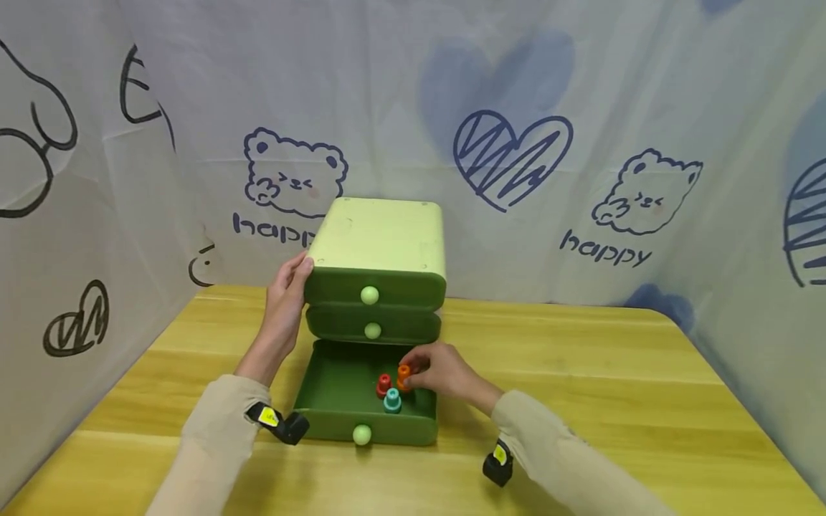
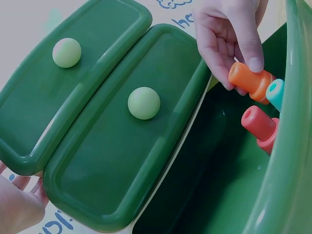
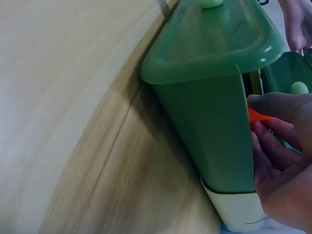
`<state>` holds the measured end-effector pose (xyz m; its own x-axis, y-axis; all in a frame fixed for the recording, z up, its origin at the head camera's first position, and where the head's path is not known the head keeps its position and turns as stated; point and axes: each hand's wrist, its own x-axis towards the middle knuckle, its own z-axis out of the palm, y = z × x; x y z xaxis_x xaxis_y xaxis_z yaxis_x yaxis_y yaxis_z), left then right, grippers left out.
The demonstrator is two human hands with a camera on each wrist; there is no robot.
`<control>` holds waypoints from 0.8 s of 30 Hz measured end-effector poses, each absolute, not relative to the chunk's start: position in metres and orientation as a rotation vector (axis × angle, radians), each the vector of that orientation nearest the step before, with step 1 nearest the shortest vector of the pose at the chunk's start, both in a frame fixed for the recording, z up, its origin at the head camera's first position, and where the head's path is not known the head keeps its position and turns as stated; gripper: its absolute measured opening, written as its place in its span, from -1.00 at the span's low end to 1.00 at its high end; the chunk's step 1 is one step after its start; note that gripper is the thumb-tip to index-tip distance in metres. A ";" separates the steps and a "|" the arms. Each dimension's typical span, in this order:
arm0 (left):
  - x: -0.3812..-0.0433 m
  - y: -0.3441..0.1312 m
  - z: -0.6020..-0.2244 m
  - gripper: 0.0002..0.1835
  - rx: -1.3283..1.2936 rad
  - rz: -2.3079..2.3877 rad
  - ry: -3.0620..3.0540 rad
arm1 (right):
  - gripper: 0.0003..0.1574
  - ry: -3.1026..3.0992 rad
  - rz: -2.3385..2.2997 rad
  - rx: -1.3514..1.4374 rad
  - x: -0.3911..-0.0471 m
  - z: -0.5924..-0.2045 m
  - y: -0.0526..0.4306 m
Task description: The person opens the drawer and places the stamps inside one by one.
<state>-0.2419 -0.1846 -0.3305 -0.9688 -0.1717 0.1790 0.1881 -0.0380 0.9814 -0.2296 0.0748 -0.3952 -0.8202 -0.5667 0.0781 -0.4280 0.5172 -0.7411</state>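
Note:
A small drawer cabinet (image 1: 383, 233) with a pale green top and dark green drawer fronts stands on the table. Its bottom drawer (image 1: 342, 426) is pulled out. My left hand (image 1: 282, 308) rests against the cabinet's left side, fingers along the upper edge. Over the right side of the open drawer, my right hand (image 1: 445, 371) pinches an orange stepped peg (image 2: 249, 80) between thumb and fingers. Beside it in the drawer stand a red peg (image 1: 383, 385) and a turquoise peg (image 1: 392, 401). In the right wrist view the drawer wall hides most of the orange peg.
The upper drawer (image 1: 335, 288) and middle drawer (image 1: 335, 322) are closed, each with a round pale knob. The cabinet stands on a wooden table (image 1: 581, 365). A white curtain (image 1: 400, 93) with bear and heart drawings hangs behind and at both sides.

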 end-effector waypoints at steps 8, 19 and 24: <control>-0.243 -0.184 -0.330 -0.33 -0.015 -2.111 -1.983 | -0.73 2.587 -1.171 -0.897 -0.226 -0.397 0.073; -0.243 -0.184 -0.330 -0.35 -0.023 -2.099 -1.985 | -0.70 2.652 -1.131 -0.910 -0.224 -0.401 0.070; -0.242 -0.184 -0.330 -0.36 -0.028 -2.101 -1.982 | -0.70 2.658 -1.144 -0.918 -0.224 -0.401 0.071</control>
<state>-0.2420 -0.1840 -0.3297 -0.9680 -0.1688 0.1854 0.1949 -0.0414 0.9799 -0.2237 0.0708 -0.4015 -0.8123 -0.5675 0.1349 -0.4880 0.5344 -0.6901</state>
